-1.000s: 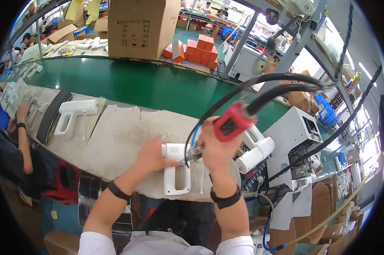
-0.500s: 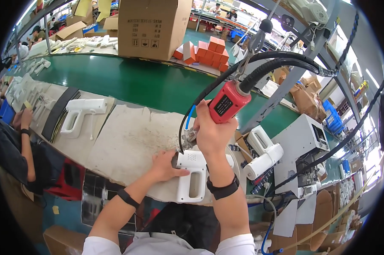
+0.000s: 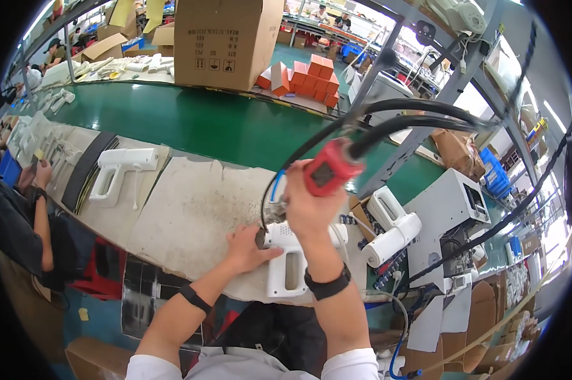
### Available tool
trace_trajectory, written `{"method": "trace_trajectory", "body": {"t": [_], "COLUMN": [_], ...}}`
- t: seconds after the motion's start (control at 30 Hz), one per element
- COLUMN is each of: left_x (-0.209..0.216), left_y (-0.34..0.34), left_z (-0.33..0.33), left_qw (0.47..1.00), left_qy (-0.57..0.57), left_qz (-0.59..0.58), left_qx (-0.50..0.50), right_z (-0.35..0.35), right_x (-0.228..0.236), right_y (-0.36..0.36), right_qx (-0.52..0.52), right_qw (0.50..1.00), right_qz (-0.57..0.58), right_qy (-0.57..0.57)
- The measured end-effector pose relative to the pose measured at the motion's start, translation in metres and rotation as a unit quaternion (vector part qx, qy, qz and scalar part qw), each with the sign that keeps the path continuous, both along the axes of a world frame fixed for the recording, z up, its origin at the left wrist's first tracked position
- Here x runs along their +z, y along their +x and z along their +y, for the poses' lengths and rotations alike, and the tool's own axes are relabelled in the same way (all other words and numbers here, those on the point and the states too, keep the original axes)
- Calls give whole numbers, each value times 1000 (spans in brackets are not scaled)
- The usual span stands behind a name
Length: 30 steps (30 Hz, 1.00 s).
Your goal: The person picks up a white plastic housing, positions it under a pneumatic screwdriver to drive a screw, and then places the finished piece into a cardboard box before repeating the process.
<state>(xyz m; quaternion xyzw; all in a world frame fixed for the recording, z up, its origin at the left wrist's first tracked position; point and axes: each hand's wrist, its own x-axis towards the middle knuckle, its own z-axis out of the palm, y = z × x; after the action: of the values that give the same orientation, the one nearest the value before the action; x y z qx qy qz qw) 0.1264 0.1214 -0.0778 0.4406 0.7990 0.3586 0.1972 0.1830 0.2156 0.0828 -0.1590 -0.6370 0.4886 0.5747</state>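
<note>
My right hand [image 3: 314, 206] is wrapped round a red power screwdriver [image 3: 329, 170], blurred by motion, with thick black cables at its top and a blue tube beside it. Its metal lower end reaches down to the barrel of a white gun-shaped appliance [image 3: 279, 278] lying on the bench. My left hand [image 3: 245, 249] grips the barrel's left end, the thumb across the white casing and the fingers round a dark round part there. My right wrist hides some of the barrel and handle. Where the screwdriver's tip meets the casing is too small to make out.
A similar white appliance [image 3: 118, 174] lies left on the bench, another [image 3: 394, 231] to the right beside a white machine [image 3: 451, 212]. Beyond the green conveyor belt [image 3: 191, 120] stand a large carton [image 3: 226, 44] and orange boxes [image 3: 308, 79]. A co-worker's arm [image 3: 42, 215] is at far left.
My right hand and the red screwdriver have shifted slightly left and down, and its cables have swung. My left hand stays at the barrel's end; the appliance has barely moved.
</note>
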Motion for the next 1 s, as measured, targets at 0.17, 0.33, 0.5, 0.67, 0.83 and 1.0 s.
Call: {"method": "trace_trajectory", "body": {"t": [0.17,0.33,0.5,0.67,0.83,1.0], "left_x": [14,15,-7,-25,6,16], "left_y": [5,7,1,-4,9,6], "left_z": [-4,-7,0,4,-5,-3], "left_qw": [1000,998,997,997,1000,998], "left_qy": [-10,-57,-24,22,1,-42], "left_qz": [-24,21,41,-29,12,29], "left_qx": [9,-15,-59,-72,-21,-27], "right_z": [-22,-20,-15,-18,-15,-15], "right_x": [44,24,-12,-15,14,41], "right_y": [35,26,12,7,37,50], "right_qx": [51,7,22,70,12,16], "right_qw": [998,1000,998,997,1000,1000], "right_qz": [23,-5,-62,-30,-2,4], "right_qy": [-30,7,-14,-17,8,9]}}
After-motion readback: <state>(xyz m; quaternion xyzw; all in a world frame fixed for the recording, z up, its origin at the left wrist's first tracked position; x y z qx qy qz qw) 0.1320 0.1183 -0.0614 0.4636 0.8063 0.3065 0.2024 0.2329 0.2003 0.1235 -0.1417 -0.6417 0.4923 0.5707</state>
